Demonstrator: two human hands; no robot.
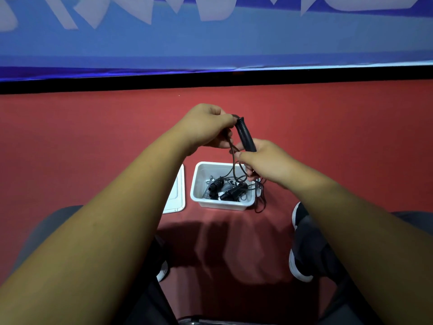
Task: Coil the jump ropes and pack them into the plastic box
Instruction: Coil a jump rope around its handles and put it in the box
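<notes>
Some ropes [226, 190] lay packed in the box [196, 184]. The right hand [264, 160] gripped another handle [244, 134] and loops; the left hand [206, 127] pinched its cord [230, 145], coiling apparently unfinished.

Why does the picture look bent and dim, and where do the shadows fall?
Head view: the wide lens bows the black strip and stretches the forearms; the blue banner is soft, while the jump rope handle and plastic box are sharp; light is dim; soft arm shadows lie on the red floor nearer than the box.
</notes>
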